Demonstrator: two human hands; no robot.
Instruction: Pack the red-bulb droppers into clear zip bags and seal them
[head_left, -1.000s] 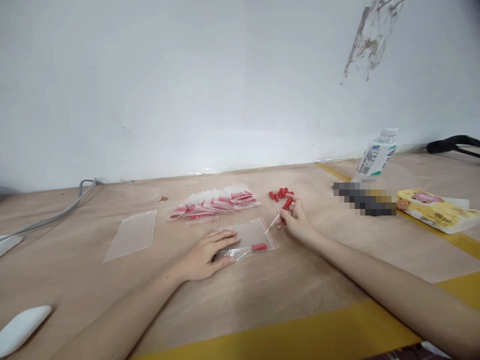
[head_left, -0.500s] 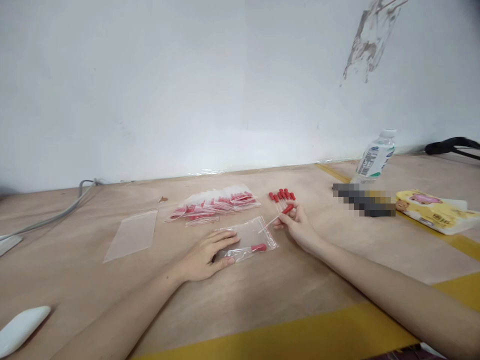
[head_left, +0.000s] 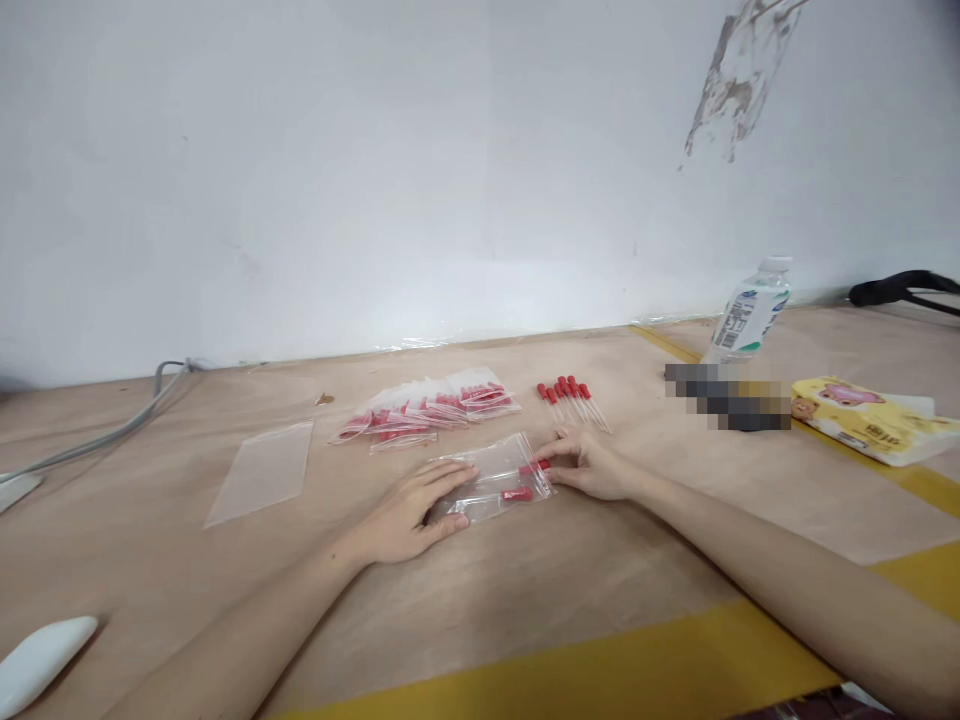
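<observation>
A clear zip bag (head_left: 491, 462) lies on the table in front of me. My left hand (head_left: 416, 508) rests on its left end, fingers and thumb spread, pressing it down. Inside the bag is one dropper with a red rubber bulb (head_left: 517, 494). A second dropper (head_left: 531, 467) lies mostly in the bag above the first, its red bulb at the open right end. My right hand (head_left: 589, 465) closes thumb and fingers on that bulb end. Just beyond my right hand lie several loose droppers (head_left: 568, 392), red bulbs pointing away from me.
Several filled bags with red bulbs (head_left: 431, 408) overlap behind the bag. Flat clear bags (head_left: 262, 472) lie to the left. At right stand a bottle (head_left: 752, 310) and a yellow tissue pack (head_left: 874, 420). A grey cable (head_left: 124, 430) and a white object (head_left: 46, 655) are at left.
My right hand has moved left and towards me, sliding the second dropper from outside the bag's mouth into it. My left hand has stayed on the bag.
</observation>
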